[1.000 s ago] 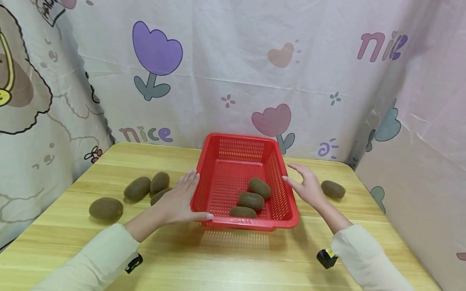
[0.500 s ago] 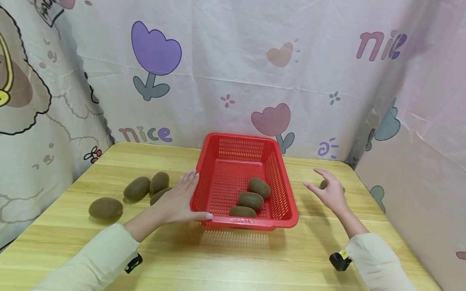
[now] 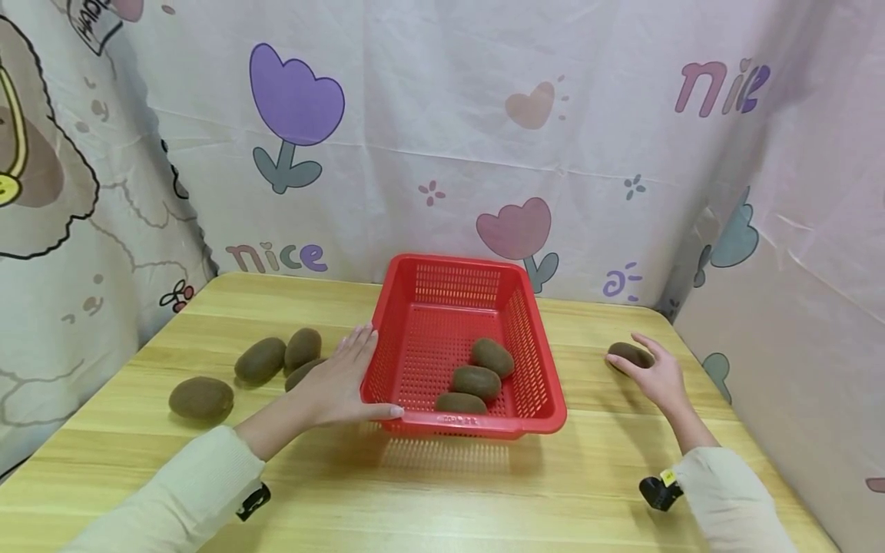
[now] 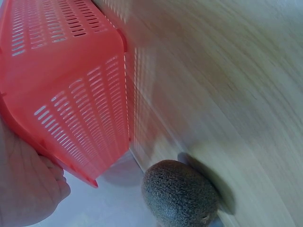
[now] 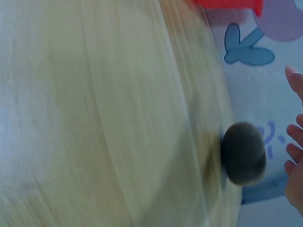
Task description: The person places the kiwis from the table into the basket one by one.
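A red plastic basket (image 3: 452, 322) with slotted sides holds three brown kiwis (image 3: 477, 382) toward its front right. My left hand (image 3: 337, 388) lies with straight fingers along the basket's left rim, its thumb on the front rim. In the left wrist view, that hand's curved side (image 4: 31, 184) meets the basket rim. My right hand (image 3: 660, 380) hovers over a single kiwi (image 3: 629, 354) on the right of the table, thumb and fingers spread to either side of it. The right wrist view shows a gap between the fingers (image 5: 296, 135) and this kiwi (image 5: 244, 153).
Left of the basket, several more kiwis (image 3: 260, 361) lie on the wooden table (image 3: 442, 499), one partly hidden behind my left hand. A printed curtain (image 3: 415, 115) hangs close behind the table and along its sides. Each wrist carries a small black camera (image 3: 660, 491).
My right hand has left the basket's right rim and moved right to the lone kiwi, its fingers coming down around it. The left hand and the basket stay in place.
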`<move>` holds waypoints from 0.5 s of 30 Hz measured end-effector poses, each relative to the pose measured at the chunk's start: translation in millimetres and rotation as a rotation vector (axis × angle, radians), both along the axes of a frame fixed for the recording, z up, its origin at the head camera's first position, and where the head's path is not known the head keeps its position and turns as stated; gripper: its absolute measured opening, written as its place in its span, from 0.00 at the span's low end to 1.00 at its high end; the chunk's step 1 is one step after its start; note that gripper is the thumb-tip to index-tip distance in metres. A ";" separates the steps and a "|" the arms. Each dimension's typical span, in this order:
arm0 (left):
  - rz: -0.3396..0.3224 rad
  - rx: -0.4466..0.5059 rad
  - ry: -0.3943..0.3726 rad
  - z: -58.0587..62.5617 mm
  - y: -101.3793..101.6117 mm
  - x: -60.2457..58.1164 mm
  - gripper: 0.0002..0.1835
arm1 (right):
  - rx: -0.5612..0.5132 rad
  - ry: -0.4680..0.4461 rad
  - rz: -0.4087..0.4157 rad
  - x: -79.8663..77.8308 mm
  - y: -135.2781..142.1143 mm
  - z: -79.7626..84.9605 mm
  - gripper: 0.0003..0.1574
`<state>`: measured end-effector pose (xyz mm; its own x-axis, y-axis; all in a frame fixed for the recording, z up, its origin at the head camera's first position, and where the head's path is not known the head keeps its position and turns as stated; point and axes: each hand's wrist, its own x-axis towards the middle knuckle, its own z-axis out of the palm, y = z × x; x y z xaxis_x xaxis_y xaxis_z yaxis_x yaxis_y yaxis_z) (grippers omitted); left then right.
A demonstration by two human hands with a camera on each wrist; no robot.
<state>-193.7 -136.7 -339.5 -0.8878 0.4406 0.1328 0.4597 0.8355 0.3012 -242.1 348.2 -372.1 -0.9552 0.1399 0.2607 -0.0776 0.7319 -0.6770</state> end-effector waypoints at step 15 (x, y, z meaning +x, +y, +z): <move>0.001 -0.002 -0.005 -1.1 -0.6 0.4 0.63 | 0.005 -0.163 -0.065 -6.2 26.7 -10.5 0.50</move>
<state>-193.2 -137.3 -340.5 -0.8891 0.4395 0.1275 0.4569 0.8367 0.3021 -248.3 375.0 -382.6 -0.9740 0.2015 0.1040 0.0802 0.7352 -0.6731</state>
